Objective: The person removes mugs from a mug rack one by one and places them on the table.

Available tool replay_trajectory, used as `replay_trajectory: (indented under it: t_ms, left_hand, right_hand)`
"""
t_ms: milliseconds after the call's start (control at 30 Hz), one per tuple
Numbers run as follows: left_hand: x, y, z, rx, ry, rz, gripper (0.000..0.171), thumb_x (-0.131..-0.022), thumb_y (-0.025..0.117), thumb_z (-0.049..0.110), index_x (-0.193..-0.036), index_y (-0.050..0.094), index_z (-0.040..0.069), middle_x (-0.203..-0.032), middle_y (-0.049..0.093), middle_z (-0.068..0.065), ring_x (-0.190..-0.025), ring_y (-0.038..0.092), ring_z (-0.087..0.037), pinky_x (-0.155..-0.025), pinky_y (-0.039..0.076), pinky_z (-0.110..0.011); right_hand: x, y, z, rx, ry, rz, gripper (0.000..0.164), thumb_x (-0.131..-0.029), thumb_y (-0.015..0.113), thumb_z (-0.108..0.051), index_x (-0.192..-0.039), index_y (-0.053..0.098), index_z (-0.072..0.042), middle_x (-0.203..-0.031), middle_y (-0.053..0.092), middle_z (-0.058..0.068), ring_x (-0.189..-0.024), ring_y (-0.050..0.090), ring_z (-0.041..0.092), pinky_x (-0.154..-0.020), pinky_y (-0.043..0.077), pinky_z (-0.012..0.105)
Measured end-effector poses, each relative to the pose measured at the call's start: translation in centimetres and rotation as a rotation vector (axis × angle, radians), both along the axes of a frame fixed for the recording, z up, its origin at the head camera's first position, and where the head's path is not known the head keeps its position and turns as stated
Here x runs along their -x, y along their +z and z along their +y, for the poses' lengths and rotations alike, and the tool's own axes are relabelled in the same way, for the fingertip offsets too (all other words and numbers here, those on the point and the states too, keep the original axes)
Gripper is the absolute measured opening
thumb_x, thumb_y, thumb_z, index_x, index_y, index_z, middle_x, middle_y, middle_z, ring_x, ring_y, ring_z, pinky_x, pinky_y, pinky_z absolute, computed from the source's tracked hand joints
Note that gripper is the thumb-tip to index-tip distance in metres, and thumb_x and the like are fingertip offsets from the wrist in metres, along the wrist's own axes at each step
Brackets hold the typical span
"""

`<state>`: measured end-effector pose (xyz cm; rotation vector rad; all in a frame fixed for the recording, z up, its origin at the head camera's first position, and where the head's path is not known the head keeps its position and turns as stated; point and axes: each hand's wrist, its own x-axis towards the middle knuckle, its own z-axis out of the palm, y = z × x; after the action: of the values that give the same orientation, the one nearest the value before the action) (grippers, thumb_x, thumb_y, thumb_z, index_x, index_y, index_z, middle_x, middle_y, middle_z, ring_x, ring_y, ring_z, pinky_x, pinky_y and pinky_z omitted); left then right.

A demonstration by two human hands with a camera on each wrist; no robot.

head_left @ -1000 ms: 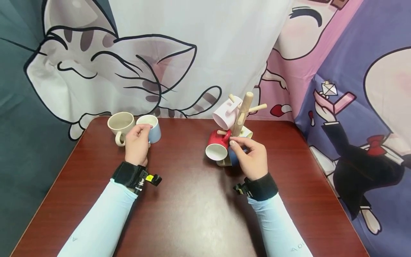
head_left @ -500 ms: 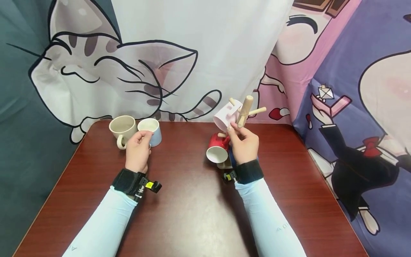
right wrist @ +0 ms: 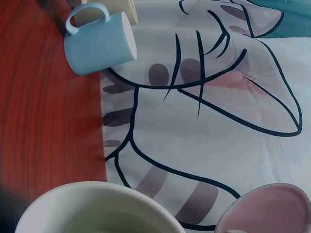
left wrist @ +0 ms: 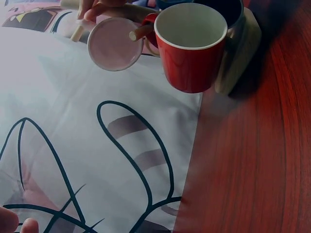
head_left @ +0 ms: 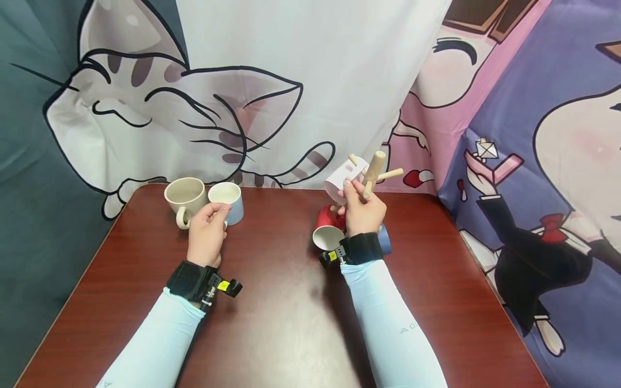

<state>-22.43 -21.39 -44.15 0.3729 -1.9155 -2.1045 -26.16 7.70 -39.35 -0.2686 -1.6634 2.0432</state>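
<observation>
My right hand [head_left: 365, 211] is at the wooden mug tree [head_left: 375, 166], thumb and fingertips pinching the pink mug [head_left: 335, 186] by its handle; the mug hangs tilted on an upper peg. Below it a red mug [head_left: 330, 218], white inside, hangs from a lower peg with its mouth facing me; it shows large in the left wrist view [left wrist: 189, 68]. My left hand [head_left: 206, 231] hovers loosely curled in front of the light blue mug [head_left: 235, 207], overlapping it in the head view. The right wrist view shows that mug's handle [right wrist: 99, 8] with no fingers round it.
Left of the light blue mug stands a beige mug [head_left: 186, 193]. A darker blue mug [head_left: 385, 240] hangs low on the tree, partly behind my right wrist. The brown table [head_left: 271, 312] ends at a printed cloth backdrop [head_left: 262, 124].
My right hand has moved up and left, from beside the red mug's handle to the pink mug's handle. The left hand stays in place; the head view has tilted slightly.
</observation>
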Motion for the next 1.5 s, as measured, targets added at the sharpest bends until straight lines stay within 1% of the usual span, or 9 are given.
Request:
replay_trajectory:
  t_ms: [200,433,600,767,867,1133,1300,1433,1500]
  left_hand:
    - [-0.2,-0.3,-0.3,-0.012,-0.011,-0.003,0.023,-0.113,0.062,0.019,-0.123,0.068,-0.001,-0.074,0.049,0.007,-0.066,0.045,-0.009,-0.058,0.039,-0.02]
    - [-0.6,-0.8,-0.6,-0.04,-0.026,0.016,0.019,-0.113,0.062,0.018,-0.119,0.068,0.0,-0.074,0.05,0.006,-0.065,0.045,-0.009,-0.057,0.037,-0.02]
    - [-0.9,-1.3,-0.8,-0.037,-0.025,0.014,0.017,-0.113,0.062,0.017,-0.117,0.069,0.001,-0.073,0.05,0.005,-0.064,0.044,-0.008,-0.055,0.036,-0.02]
    - [-1.2,-1.4,-1.0,-0.018,-0.033,0.016,0.022,-0.114,0.06,0.016,-0.12,0.068,-0.002,-0.074,0.051,0.007,-0.067,0.045,-0.009,-0.057,0.037,-0.02]
    - [-1.4,-1.4,-1.2,-0.018,-0.035,0.017,0.025,-0.114,0.059,0.017,-0.123,0.068,-0.005,-0.076,0.052,0.007,-0.069,0.045,-0.01,-0.058,0.037,-0.02]
    - [-1.9,-1.3,-1.7,-0.009,-0.026,0.008,0.023,-0.114,0.06,0.018,-0.121,0.069,-0.002,-0.076,0.05,0.006,-0.068,0.044,-0.009,-0.059,0.037,-0.022]
    - [-2.1,-1.5,-1.9,-0.01,-0.017,0.025,0.023,-0.114,0.06,0.018,-0.121,0.069,-0.003,-0.075,0.049,0.006,-0.067,0.044,-0.009,-0.058,0.036,-0.022]
    - [-2.2,-1.4,-1.9,-0.004,-0.024,0.047,0.022,-0.114,0.06,0.017,-0.119,0.069,-0.003,-0.075,0.048,0.005,-0.065,0.043,-0.01,-0.058,0.036,-0.022]
    - [-2.2,-1.2,-1.8,-0.006,-0.028,0.056,0.022,-0.114,0.06,0.016,-0.118,0.07,-0.003,-0.074,0.047,0.005,-0.064,0.042,-0.01,-0.057,0.035,-0.022]
  right_hand:
    - [0.4,0.2,-0.8,-0.013,-0.018,-0.001,0.03,-0.099,0.085,-0.016,-0.124,0.081,0.0,-0.089,0.08,0.013,-0.043,0.058,0.01,-0.047,0.053,0.024]
    - [0.6,0.6,-2.0,0.068,-0.083,0.026,0.022,-0.099,0.085,-0.013,-0.115,0.083,0.001,-0.089,0.081,0.014,-0.041,0.055,0.01,-0.046,0.054,0.026]
    - [0.7,0.6,-2.9,0.102,-0.129,0.0,0.02,-0.099,0.085,-0.017,-0.113,0.084,-0.003,-0.09,0.081,0.011,-0.041,0.055,0.008,-0.044,0.049,0.022]
    - [1.2,0.9,-3.6,0.129,-0.145,0.004,0.018,-0.1,0.084,-0.015,-0.114,0.083,-0.003,-0.089,0.082,0.01,-0.041,0.054,0.006,-0.041,0.042,0.019]
    - [1.4,1.2,-4.0,0.123,-0.136,0.002,0.021,-0.1,0.084,-0.015,-0.117,0.083,-0.003,-0.089,0.081,0.01,-0.041,0.053,0.005,-0.04,0.041,0.019]
    - [2.2,1.8,-5.0,0.116,-0.074,0.03,0.025,-0.102,0.08,-0.008,-0.124,0.079,0.004,-0.087,0.08,0.011,-0.042,0.051,0.005,-0.046,0.045,0.015]
    - [2.5,1.5,-5.5,0.017,-0.038,0.009,0.027,-0.102,0.081,-0.014,-0.126,0.081,-0.001,-0.095,0.082,0.015,-0.045,0.054,0.005,-0.049,0.047,0.016]
    - [2.2,1.0,-6.1,-0.012,-0.007,0.064,0.024,-0.1,0.082,-0.008,-0.122,0.082,0.002,-0.093,0.081,0.018,-0.046,0.057,0.006,-0.048,0.047,0.017]
    - [2.0,0.7,-6.3,0.003,0.037,0.109,0.022,-0.099,0.082,-0.002,-0.119,0.081,0.006,-0.089,0.08,0.019,-0.046,0.057,0.007,-0.046,0.046,0.017]
